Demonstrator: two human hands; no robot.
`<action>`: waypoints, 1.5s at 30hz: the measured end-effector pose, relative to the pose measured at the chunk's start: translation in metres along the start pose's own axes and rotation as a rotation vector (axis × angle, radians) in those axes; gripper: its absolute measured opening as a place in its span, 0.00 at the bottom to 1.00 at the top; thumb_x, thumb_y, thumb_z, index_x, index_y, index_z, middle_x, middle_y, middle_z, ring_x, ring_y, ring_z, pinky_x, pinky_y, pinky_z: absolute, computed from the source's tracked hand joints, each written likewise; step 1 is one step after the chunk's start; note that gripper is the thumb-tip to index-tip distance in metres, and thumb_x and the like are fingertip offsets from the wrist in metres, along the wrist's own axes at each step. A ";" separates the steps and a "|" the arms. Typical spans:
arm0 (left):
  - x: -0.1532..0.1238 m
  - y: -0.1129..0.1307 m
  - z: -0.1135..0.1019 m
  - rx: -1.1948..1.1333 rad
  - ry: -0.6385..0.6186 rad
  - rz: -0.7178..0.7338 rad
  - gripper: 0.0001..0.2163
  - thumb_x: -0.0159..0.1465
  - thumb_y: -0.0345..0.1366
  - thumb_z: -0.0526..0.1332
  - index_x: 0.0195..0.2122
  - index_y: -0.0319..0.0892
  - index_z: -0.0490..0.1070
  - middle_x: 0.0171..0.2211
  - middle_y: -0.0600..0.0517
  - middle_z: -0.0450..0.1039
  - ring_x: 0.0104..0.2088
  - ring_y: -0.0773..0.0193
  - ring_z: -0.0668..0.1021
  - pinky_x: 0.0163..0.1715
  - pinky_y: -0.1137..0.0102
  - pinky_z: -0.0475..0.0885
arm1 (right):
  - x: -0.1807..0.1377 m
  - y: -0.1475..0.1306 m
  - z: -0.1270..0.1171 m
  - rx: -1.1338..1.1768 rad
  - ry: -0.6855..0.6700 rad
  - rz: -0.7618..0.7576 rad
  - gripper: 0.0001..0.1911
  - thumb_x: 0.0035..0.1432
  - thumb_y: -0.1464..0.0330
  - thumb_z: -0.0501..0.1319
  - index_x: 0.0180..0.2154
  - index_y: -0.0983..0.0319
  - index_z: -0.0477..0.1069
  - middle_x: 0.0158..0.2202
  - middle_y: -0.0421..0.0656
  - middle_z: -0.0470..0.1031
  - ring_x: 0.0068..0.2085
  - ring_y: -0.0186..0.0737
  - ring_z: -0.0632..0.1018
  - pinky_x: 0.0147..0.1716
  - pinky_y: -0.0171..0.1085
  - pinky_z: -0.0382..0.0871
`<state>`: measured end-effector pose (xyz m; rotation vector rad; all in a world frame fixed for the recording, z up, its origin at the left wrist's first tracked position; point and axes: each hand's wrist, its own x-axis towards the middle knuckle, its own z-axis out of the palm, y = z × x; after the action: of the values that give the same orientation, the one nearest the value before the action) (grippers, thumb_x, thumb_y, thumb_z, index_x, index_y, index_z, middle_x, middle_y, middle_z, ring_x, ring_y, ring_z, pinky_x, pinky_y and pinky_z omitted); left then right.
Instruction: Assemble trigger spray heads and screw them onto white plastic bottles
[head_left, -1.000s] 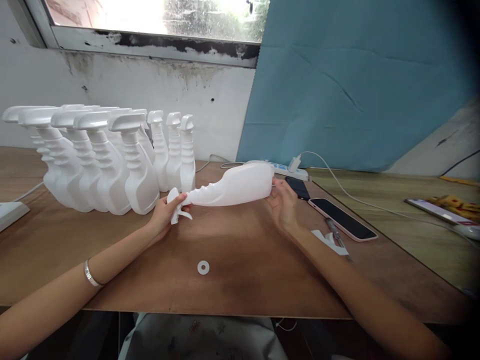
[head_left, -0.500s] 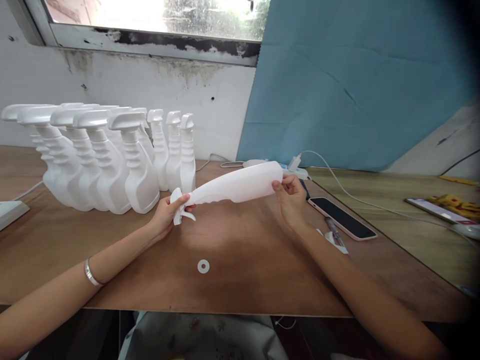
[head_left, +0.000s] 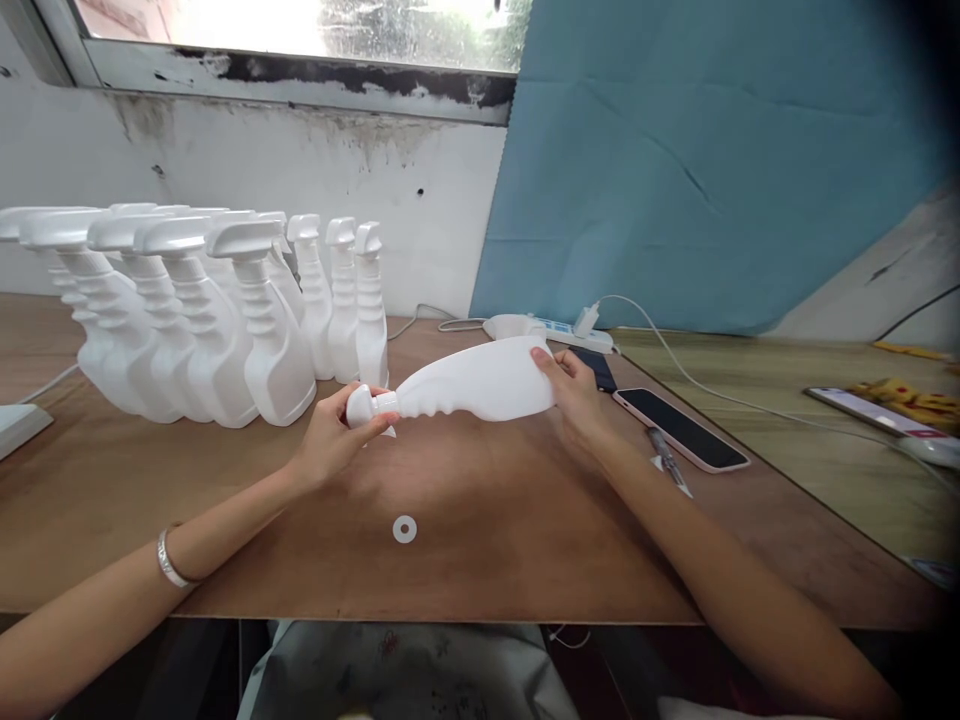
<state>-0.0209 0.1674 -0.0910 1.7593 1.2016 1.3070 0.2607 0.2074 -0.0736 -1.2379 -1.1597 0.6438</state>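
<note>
A white spray bottle (head_left: pixel 472 380) lies sideways in the air above the brown table, held between both hands. My left hand (head_left: pixel 334 430) is closed around its spray head (head_left: pixel 361 405), with the trigger tip poking out below the fingers. At the other end, my right hand (head_left: pixel 577 395) grips the bottle's base, thumb on top. The neck between head and body is ribbed. Below the bottle, a flat white ring (head_left: pixel 404 529) rests on the table.
Several white spray bottles (head_left: pixel 277 350) stand upright at the left by the wall. On the right lie a phone (head_left: pixel 682 430), a pen (head_left: pixel 667 458) and a dark flat item (head_left: pixel 594 368). A power strip (head_left: pixel 574 333) with cables sits behind the bottle. A white device (head_left: pixel 22 428) is at the far left.
The bottle has turned about its long axis, showing its broad side, and its spray head has rotated with the trigger now mostly hidden. My right hand has shifted its grip on the base.
</note>
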 end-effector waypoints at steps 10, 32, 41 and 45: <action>0.001 -0.002 -0.006 0.244 -0.062 0.204 0.13 0.49 0.43 0.64 0.34 0.41 0.72 0.22 0.55 0.70 0.21 0.68 0.67 0.23 0.76 0.61 | 0.011 0.024 0.000 -0.007 -0.151 0.157 0.19 0.44 0.52 0.60 0.31 0.61 0.65 0.24 0.37 0.68 0.22 0.31 0.68 0.16 0.28 0.57; 0.011 -0.002 -0.025 0.728 -0.238 0.862 0.12 0.62 0.30 0.51 0.43 0.47 0.70 0.44 0.49 0.72 0.48 0.58 0.72 0.47 0.59 0.66 | 0.012 0.040 0.005 -0.001 -0.271 0.163 0.19 0.46 0.54 0.59 0.31 0.63 0.70 0.25 0.38 0.72 0.24 0.31 0.69 0.20 0.30 0.59; 0.008 0.002 -0.017 0.554 -0.346 0.795 0.12 0.61 0.29 0.54 0.43 0.48 0.70 0.45 0.51 0.72 0.50 0.60 0.70 0.51 0.60 0.63 | -0.014 0.013 0.011 -0.517 -0.463 -0.566 0.28 0.52 0.53 0.55 0.52 0.59 0.59 0.54 0.48 0.62 0.55 0.46 0.63 0.53 0.48 0.54; 0.002 0.008 -0.013 0.533 -0.358 0.746 0.12 0.61 0.30 0.54 0.43 0.50 0.70 0.44 0.52 0.73 0.48 0.61 0.72 0.53 0.59 0.60 | -0.049 -0.021 0.033 -0.608 -0.727 -0.923 0.43 0.44 0.50 0.60 0.58 0.60 0.49 0.58 0.49 0.56 0.58 0.47 0.59 0.55 0.47 0.51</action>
<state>-0.0307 0.1652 -0.0793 2.8701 0.7357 0.9962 0.2100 0.1708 -0.0725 -0.7701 -2.4469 -0.0105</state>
